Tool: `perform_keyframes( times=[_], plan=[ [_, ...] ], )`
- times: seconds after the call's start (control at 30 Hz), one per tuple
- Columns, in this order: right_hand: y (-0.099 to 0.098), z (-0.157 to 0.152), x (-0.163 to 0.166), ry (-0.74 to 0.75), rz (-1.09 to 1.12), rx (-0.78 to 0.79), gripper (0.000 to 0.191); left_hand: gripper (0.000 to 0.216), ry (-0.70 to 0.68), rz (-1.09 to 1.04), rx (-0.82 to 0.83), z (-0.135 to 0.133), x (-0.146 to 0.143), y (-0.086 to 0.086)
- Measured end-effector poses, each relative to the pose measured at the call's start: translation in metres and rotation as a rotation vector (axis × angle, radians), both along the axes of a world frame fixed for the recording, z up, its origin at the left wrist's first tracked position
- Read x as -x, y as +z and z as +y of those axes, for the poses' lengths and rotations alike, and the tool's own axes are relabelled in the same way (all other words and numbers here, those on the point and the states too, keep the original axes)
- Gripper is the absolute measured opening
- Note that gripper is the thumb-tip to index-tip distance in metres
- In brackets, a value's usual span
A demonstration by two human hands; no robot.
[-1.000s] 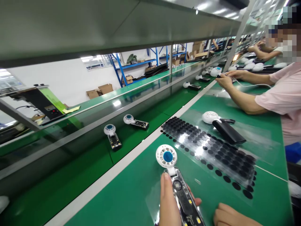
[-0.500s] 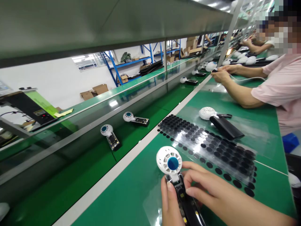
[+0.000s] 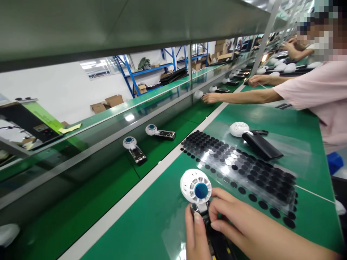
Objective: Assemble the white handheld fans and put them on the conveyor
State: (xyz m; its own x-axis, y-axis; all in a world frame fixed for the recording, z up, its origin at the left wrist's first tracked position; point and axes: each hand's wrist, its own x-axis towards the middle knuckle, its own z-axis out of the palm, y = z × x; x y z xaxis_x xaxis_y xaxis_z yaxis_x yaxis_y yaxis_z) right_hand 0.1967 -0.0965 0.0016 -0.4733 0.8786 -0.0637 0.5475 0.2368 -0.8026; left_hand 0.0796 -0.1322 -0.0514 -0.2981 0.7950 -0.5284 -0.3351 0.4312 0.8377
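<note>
Between my hands is a handheld fan [image 3: 195, 186] with a round white head, a blue disc at its centre and a dark handle whose inner parts lie exposed. My left hand [image 3: 197, 233] grips the handle from the left, thumb just below the head. From the right, the fingers of my right hand [image 3: 230, 216] close on the handle's upper end near the neck. Part of the handle is hidden by both hands. Beyond my right hand, clear sheets of black round stickers [image 3: 238, 168] lie on the green worktop [image 3: 130, 231].
Another white-headed fan [image 3: 239, 129] with a black handle lies behind the stickers. On the green belt at left rest two open-handled fans, a nearer one [image 3: 130, 143] and a farther one [image 3: 151, 130]. A co-worker's hand [image 3: 213, 97] reaches over the belt. A metal shelf [image 3: 108, 29] hangs overhead.
The fans on the belt have shifted slightly up and right. The co-worker's arm has stretched out over the belt to a fan there. My hands have barely moved; the held fan's head has turned slightly.
</note>
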Motion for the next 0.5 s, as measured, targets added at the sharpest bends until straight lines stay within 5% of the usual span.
perform_keyframes(
  times=[0.27, 0.5],
  plan=[
    [-0.003, -0.009, 0.003, -0.046, -0.044, 0.026, 0.014, 0.08, 0.0, -0.12, -0.028, 0.002, -0.004, -0.001],
    [-0.01, -0.011, 0.005, -0.087, 0.032, -0.097, 0.011, 0.087, -0.057, -0.278, -0.166, 0.006, -0.005, -0.035]
  ],
)
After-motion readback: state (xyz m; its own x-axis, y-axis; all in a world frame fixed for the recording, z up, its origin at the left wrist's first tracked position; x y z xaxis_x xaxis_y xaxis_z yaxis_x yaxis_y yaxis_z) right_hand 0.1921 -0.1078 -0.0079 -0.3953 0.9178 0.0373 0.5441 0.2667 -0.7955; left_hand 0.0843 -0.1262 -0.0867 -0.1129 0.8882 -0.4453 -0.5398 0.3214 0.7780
